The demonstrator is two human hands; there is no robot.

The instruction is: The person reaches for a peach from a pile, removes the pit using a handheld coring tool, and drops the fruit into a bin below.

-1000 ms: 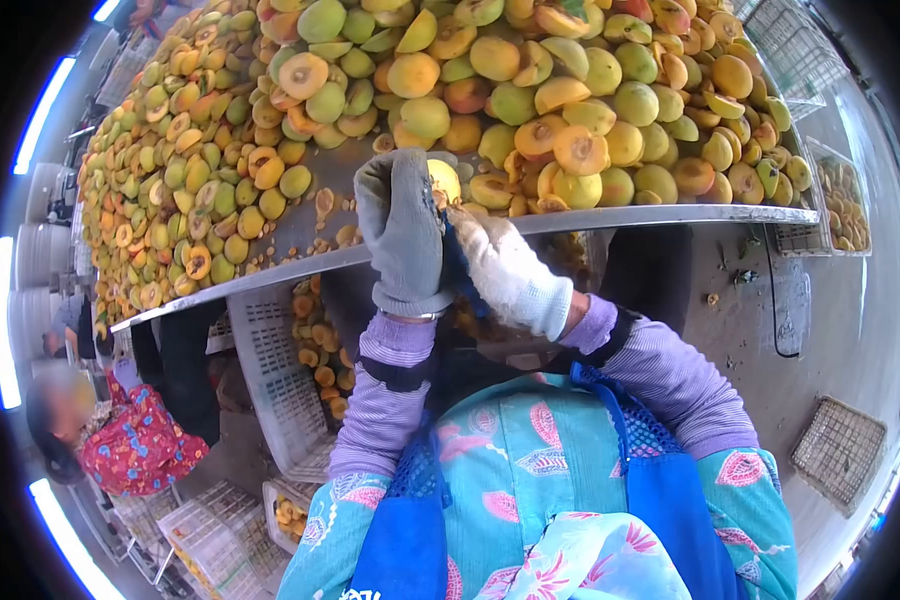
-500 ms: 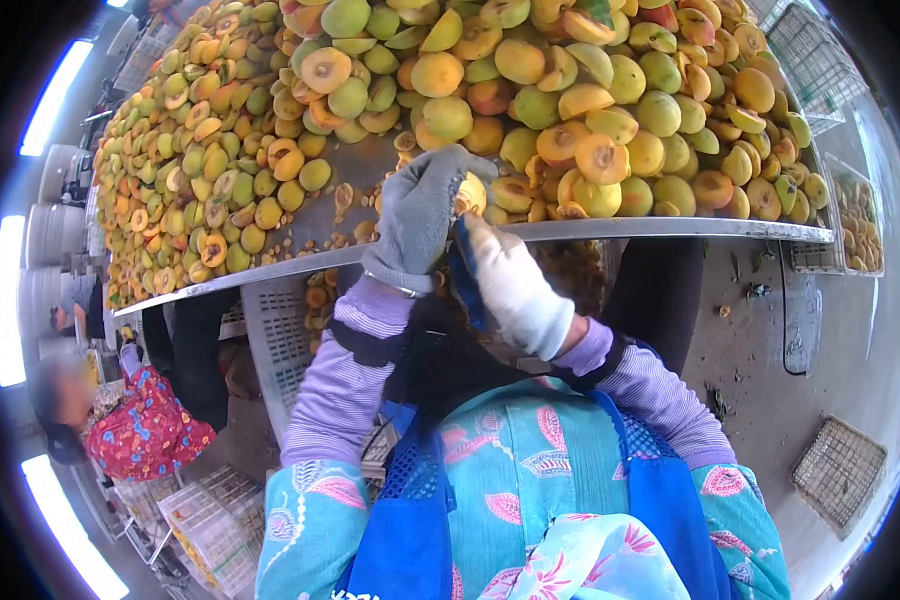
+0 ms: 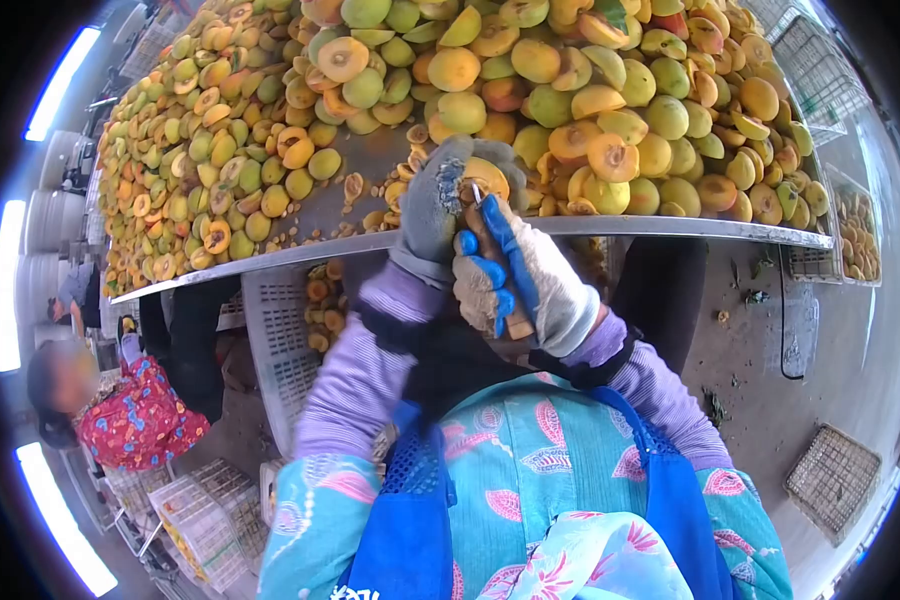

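Observation:
My left hand (image 3: 433, 205), in a grey glove, is closed around a peach half (image 3: 491, 177) just above the table's near edge. My right hand (image 3: 548, 280), in a white glove with blue finger parts, grips a wooden-handled pitting knife (image 3: 518, 325). Its short metal tip points up against the fruit's cut face. Much of the peach half is hidden by the gloves. Right behind my hands lies a heap of halved peaches (image 3: 610, 157), green to orange.
The metal table's rim (image 3: 300, 249) runs across in front of me, with peach stones scattered near it. Below stands a white plastic crate (image 3: 280, 340) beside more fruit. A wire-like basket (image 3: 833, 480) sits on the floor at right. A co-worker in a red patterned top (image 3: 145, 415) is at left.
My right hand has turned, so the knife's wooden handle and metal tip now show. My left hand has shifted slightly right, and the peach half's cut face is turned towards me.

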